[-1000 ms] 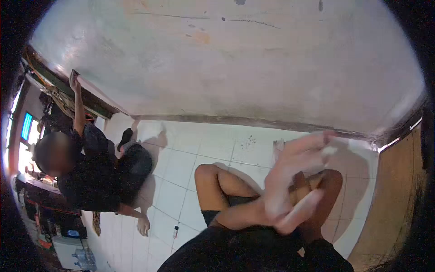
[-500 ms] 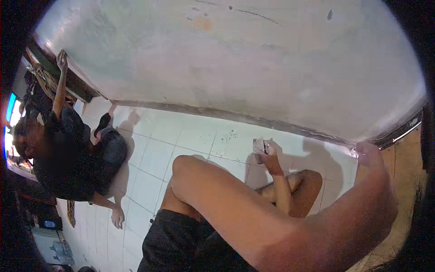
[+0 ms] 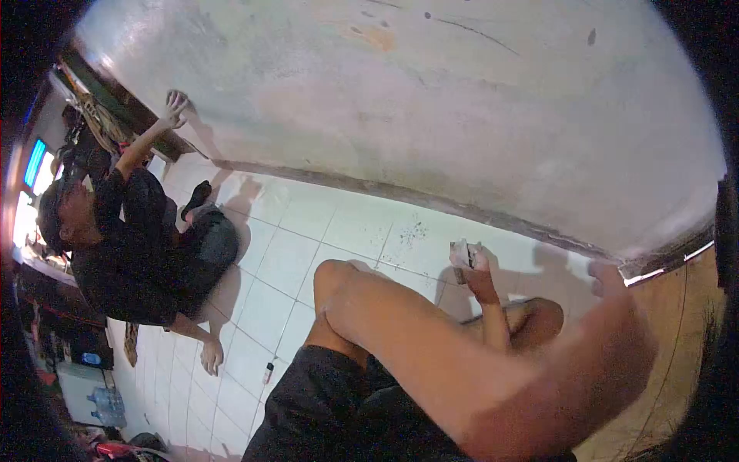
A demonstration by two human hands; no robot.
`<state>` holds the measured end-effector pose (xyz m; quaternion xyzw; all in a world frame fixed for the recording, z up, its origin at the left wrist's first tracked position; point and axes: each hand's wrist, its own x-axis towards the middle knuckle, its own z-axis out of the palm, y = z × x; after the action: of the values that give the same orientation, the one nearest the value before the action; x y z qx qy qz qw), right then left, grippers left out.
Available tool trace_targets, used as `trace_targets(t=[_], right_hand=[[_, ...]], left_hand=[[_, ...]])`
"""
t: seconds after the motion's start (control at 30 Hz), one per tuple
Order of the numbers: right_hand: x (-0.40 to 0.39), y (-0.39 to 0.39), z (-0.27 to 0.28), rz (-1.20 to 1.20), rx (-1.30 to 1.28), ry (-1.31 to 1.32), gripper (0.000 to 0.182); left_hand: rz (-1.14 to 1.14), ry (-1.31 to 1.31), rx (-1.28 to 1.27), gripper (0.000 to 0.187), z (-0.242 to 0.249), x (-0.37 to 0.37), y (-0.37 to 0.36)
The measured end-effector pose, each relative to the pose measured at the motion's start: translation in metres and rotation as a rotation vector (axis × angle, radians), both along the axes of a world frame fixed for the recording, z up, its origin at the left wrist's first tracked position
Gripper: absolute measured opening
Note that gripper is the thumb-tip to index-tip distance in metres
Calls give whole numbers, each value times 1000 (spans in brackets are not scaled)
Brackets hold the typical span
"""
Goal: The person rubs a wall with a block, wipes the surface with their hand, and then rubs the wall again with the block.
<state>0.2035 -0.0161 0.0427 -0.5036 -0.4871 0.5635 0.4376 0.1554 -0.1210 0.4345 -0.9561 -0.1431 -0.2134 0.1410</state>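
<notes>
My left hand (image 3: 479, 271), its arm passing behind my bent leg, is closed around a small flat greyish-white object (image 3: 464, 252) above the tiled floor. At the right, my right hand (image 3: 608, 279) is close to the lower right corner of the stained pale wall (image 3: 462, 108). Motion blur smears its fingers, and anything in them cannot be made out. Dark specks (image 3: 416, 231) lie on the white tiles (image 3: 350, 231) near the wall's base.
A co-worker (image 3: 138, 246) in dark clothes crouches at the left, one hand (image 3: 175, 109) against the wall, the other (image 3: 212, 356) low by the floor. A small bottle (image 3: 268, 373) stands on the tiles. A large blue water bottle (image 3: 106, 406) is at the lower left.
The view has shifted, moving most of the scene rightward. The co-worker's raised hand has moved right along the wall. The small bottle has come into fuller view from behind my shorts.
</notes>
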Motion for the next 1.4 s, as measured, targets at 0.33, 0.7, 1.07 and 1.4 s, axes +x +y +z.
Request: trace_targets(t=[0.33, 0.7, 1.07, 1.4], right_hand=[[-3, 12, -22, 13, 57, -52, 34], [-3, 10, -57, -105, 501, -533, 33], [-36, 115, 117, -463, 1170, -900, 26], [-150, 179, 288, -633, 1633, -1033, 15]], left_hand=[[-22, 89, -496, 33, -6, -72, 11], [678, -718, -1264, 30, -365, -178, 110], [682, -894, -1178, 38, -429, -183, 142], [563, -892, -1199, 27, -457, -181, 148]])
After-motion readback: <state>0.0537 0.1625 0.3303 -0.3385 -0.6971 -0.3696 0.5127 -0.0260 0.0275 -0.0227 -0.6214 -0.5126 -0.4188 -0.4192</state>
